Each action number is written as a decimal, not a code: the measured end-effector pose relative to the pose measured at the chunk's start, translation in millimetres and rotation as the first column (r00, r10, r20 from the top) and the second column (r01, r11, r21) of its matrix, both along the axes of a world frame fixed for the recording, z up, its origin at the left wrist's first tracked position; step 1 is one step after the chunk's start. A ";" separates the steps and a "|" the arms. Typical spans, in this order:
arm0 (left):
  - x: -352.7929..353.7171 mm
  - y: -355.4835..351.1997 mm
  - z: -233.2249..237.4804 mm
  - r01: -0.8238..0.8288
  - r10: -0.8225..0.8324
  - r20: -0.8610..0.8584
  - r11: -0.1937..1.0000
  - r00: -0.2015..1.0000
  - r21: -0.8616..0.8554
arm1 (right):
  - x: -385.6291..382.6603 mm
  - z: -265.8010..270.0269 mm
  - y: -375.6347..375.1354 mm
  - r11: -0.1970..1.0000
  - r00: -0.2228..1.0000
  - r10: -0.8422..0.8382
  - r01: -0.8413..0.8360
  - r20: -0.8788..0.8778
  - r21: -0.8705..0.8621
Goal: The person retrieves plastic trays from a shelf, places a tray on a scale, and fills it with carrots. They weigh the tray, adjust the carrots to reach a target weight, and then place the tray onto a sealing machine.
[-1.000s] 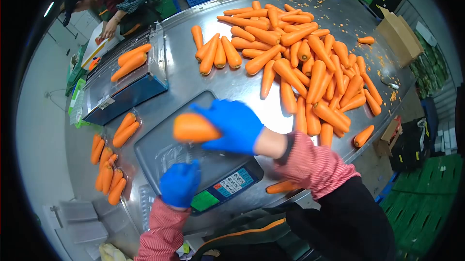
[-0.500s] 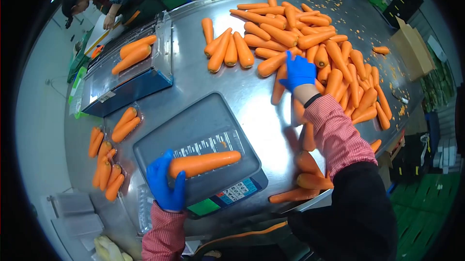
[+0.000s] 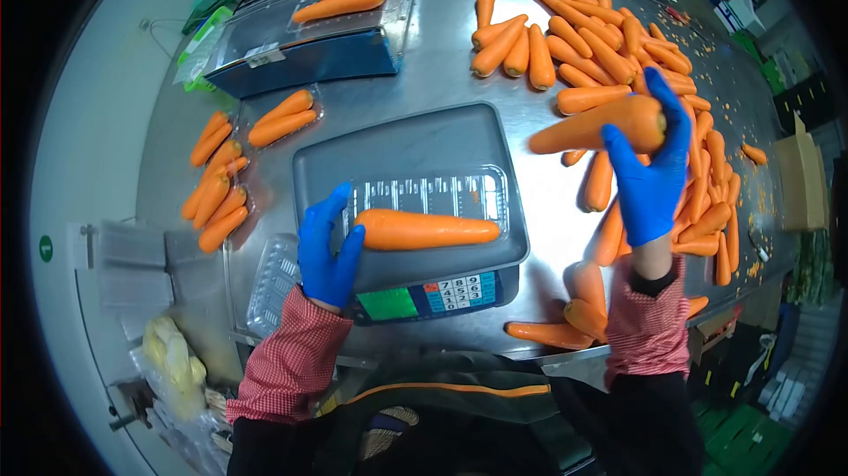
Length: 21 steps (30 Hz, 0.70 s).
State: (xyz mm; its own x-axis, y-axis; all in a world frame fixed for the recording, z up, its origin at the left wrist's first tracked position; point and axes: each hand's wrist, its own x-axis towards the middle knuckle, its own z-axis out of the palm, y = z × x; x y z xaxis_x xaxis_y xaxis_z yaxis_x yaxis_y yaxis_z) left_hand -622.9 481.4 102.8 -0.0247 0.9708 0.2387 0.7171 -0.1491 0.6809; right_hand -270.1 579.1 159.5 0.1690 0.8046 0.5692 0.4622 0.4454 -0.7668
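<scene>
A first carrot [image 3: 424, 230] is seen lying lengthwise in the clear tray [image 3: 490, 189] on the scale [image 3: 397, 140], mid-table on the steel table [image 3: 442, 61]. Its thick left end is cupped by the left hand [image 3: 329, 251], thumb and fingers curled about it. To the right, a second carrot [image 3: 587, 130] is held aloft by the right hand [image 3: 649, 171], fingers wrapped round its thick end, just above the carrot pile [image 3: 609, 43].
</scene>
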 end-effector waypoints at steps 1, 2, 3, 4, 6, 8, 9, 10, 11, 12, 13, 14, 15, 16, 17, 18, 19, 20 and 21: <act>-1.2 -1.8 1.4 -0.051 0.053 0.058 0.998 0.997 -0.033 | -14.7 -0.5 -4.6 0.997 0.989 0.064 -0.069 -0.132 -0.033; -6.5 -2.8 -5.2 -0.073 0.073 0.064 0.997 0.995 -0.006 | -35.4 -2.6 -14.6 0.954 0.938 0.075 -0.166 -0.338 -0.248; -13.1 -4.7 -12.8 -0.086 0.091 0.122 0.995 0.988 -0.046 | -50.0 -30.4 -14.2 0.944 0.924 0.109 -0.212 -0.367 -0.252; -20.1 -6.6 -20.2 -0.094 0.109 0.180 0.992 0.978 -0.088 | -63.8 -51.1 -20.5 0.948 0.986 0.100 -0.136 -0.136 -0.289; -27.1 -10.6 -21.6 -0.102 0.136 0.172 0.976 0.976 -0.190 | -89.4 -64.6 -37.4 0.868 0.984 0.097 -0.156 -0.147 -0.472; -28.9 -13.5 -19.7 -0.122 0.143 0.047 0.944 0.989 -0.305 | -90.3 -55.4 -50.2 0.871 0.959 0.155 -0.019 0.238 -0.492; -29.7 -14.2 -20.0 -0.135 0.145 0.008 0.933 0.989 -0.333 | -83.6 -58.0 -51.9 0.932 0.846 0.172 0.025 0.504 -0.361; -30.1 -14.6 -20.5 -0.146 0.144 -0.031 0.921 0.989 -0.362 | -79.0 -58.9 -55.3 0.910 0.863 0.190 0.024 0.469 -0.413; -30.0 -14.4 -20.9 -0.155 0.139 -0.069 0.908 0.988 -0.389 | -75.0 -58.5 -58.0 0.886 0.878 0.202 0.025 0.433 -0.464; -29.4 -13.4 -21.2 -0.163 0.136 -0.092 0.890 0.986 -0.426 | -72.4 -57.7 -60.1 0.860 0.894 0.210 0.025 0.397 -0.510; -28.7 -11.7 -21.2 -0.172 0.133 -0.115 0.870 0.984 -0.462 | -70.7 -61.6 -62.6 0.842 0.874 0.228 0.044 0.429 -0.537; -29.0 -9.9 -21.5 -0.180 0.128 -0.138 0.849 0.982 -0.496 | -69.6 -70.1 -66.5 0.824 0.854 0.245 0.066 0.460 -0.562; -30.2 -7.8 -23.7 -0.185 0.143 -0.121 0.839 0.982 -0.513 | -70.6 -73.3 -70.9 0.804 0.833 0.262 0.091 0.487 -0.587; -31.5 -5.8 -28.3 -0.189 0.158 -0.104 0.827 0.982 -0.529 | -73.4 -75.2 -75.9 0.803 0.809 0.276 0.103 0.518 -0.588; -32.8 -4.0 -33.6 -0.193 0.174 -0.088 0.814 0.981 -0.547 | -78.1 -76.4 -76.0 0.769 0.796 0.284 0.143 0.534 -0.623; -35.2 -3.3 -40.3 -0.182 0.200 -0.028 0.810 0.979 -0.558 | -83.4 -77.2 -75.4 0.732 0.783 0.294 0.184 0.547 -0.656; -38.3 -1.4 -47.1 -0.167 0.224 0.031 0.807 0.974 -0.566 | -86.8 -78.1 -73.3 0.693 0.771 0.301 0.227 0.561 -0.684; -40.4 2.0 -51.6 -0.151 0.245 0.092 0.808 0.965 -0.570 | -85.7 -78.3 -69.9 0.680 0.837 0.280 0.173 0.471 -0.712; -38.3 4.0 -44.4 -0.151 0.284 0.150 0.805 0.947 -0.574 | -82.6 -81.6 -66.5 0.659 0.904 0.258 0.094 0.342 -0.746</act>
